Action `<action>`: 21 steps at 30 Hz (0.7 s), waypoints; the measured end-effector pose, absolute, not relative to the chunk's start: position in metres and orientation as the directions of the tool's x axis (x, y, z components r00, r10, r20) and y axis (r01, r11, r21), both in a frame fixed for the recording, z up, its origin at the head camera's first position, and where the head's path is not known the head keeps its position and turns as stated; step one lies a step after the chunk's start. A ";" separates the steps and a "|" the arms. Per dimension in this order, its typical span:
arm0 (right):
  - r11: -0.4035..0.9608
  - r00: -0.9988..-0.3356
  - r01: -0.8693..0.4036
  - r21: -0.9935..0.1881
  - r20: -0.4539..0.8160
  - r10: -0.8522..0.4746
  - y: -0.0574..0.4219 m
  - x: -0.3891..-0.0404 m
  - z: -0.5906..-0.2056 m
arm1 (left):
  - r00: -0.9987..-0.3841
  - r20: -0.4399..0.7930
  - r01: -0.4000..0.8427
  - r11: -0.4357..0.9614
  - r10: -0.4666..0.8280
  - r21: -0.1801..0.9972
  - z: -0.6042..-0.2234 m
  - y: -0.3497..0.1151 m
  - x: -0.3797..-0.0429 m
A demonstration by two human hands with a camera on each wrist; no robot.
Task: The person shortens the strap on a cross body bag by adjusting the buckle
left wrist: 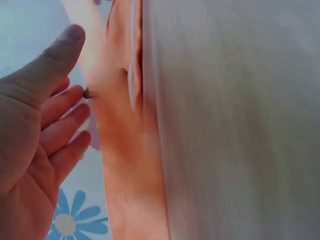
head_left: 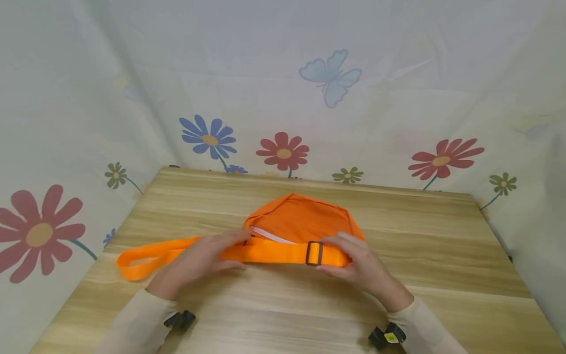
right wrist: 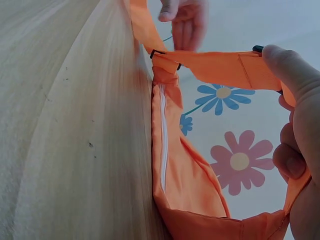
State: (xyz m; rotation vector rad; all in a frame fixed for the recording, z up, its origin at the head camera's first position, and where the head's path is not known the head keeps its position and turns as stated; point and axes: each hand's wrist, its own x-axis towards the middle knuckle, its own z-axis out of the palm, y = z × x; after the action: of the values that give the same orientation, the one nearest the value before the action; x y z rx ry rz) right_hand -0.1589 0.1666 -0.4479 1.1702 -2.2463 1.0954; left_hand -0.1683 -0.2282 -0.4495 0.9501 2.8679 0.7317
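A small orange bag [head_left: 305, 219] with a white zipper [head_left: 271, 235] lies on the wooden table. Its orange strap [head_left: 274, 252] runs along the near side, and a loop of it extends left beyond my left hand [head_left: 201, 260]. That hand is beside the strap with thumb and fingers spread apart; in the left wrist view nothing sits between them. My right hand [head_left: 360, 261] pinches the strap next to a dark slider buckle [head_left: 308, 253]. From the right wrist, the held strap [right wrist: 220, 70] is raised off the bag, and a second dark buckle [right wrist: 157, 52] shows at the bag's end.
The wooden table [head_left: 283, 309] extends around the bag on all sides. Behind it and at both sides hangs a pale cloth [head_left: 389, 113] printed with flowers and a butterfly. A dark wrist device [head_left: 179, 320] sits below each forearm.
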 end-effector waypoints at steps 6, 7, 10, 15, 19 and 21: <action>0.354 -0.586 -0.810 -0.467 0.623 -0.518 0.167 -0.159 -0.449 | -0.750 0.216 0.650 0.639 0.625 0.411 -0.446 -0.194 -0.174; 0.354 -0.587 -0.809 -0.469 0.624 -0.516 0.167 -0.159 -0.450 | -0.730 0.242 0.675 0.622 0.639 0.396 -0.445 -0.185 -0.176; 0.349 -0.584 -0.811 -0.469 0.630 -0.512 0.168 -0.159 -0.451 | -0.667 0.290 0.741 0.574 0.686 0.348 -0.443 -0.156 -0.179; 0.326 -0.565 -0.825 -0.462 0.644 -0.516 0.167 -0.159 -0.452 | -0.602 0.296 0.785 0.484 0.741 0.387 -0.438 -0.119 -0.179; 0.318 -0.561 -0.827 -0.464 0.644 -0.519 0.167 -0.158 -0.452 | -0.592 0.311 0.785 0.444 0.743 0.432 -0.437 -0.104 -0.177; 0.318 -0.562 -0.826 -0.465 0.641 -0.523 0.168 -0.158 -0.452 | -0.590 0.326 0.786 0.436 0.738 0.438 -0.437 -0.101 -0.176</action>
State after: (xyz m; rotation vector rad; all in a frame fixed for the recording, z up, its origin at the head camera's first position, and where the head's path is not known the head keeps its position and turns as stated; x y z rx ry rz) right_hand -0.1579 0.1683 -0.4519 1.2007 -2.2168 1.1179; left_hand -0.1762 -0.1006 -0.4369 1.4552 2.7332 0.9093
